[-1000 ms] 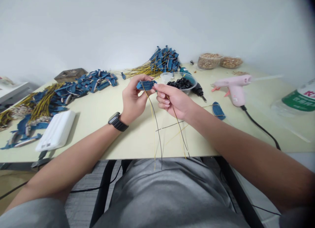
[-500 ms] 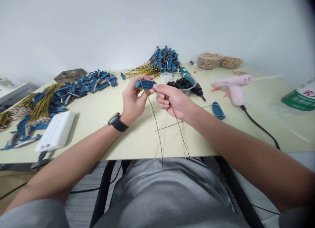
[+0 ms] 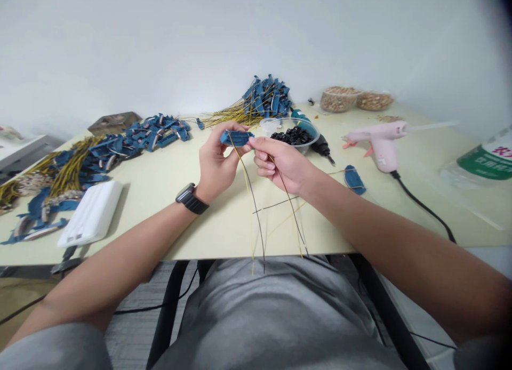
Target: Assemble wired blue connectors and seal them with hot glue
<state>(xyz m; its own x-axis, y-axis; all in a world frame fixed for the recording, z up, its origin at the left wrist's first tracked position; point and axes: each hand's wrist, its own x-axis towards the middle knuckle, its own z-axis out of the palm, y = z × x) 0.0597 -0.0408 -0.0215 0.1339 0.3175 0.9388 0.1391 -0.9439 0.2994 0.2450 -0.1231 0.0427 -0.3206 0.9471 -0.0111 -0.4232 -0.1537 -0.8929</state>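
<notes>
One desk (image 3: pixel 156 188), pale yellow, ran across the middle of the frame. One heap of blue pieces (image 3: pixel 268 98), yellow strands trailing leftward, sat at the back, upper centre.

Two bare hands, raised near the centre of the frame. The left hand (image 3: pixel 218 159), a black watch (image 3: pixel 192 198) at its wrist, lay to the left of the held piece; the right hand (image 3: pixel 285 165) lay to its right. Neither was clearly nearer, since both met the same object.

One clear bowl (image 3: pixel 313 137) of black parts (image 3: pixel 294 136), just beyond the right hand.

One blue piece (image 3: pixel 239 139), held centre frame between the hands, its long axis roughly level, left to right. Left fingers: curled about its back and underside, thumb below, parted by little more than the piece itself. Right fingers: thumb and index pressed together in a pinch at its right end, the others folded into the palm; what exactly lay between the tips could not be told.

Several thin wires, yellow and black: one pair (image 3: pixel 256 210) hung from the piece's left part, another (image 3: pixel 288 196) dropped from beneath the right hand; its upper attachment was hidden.
</notes>
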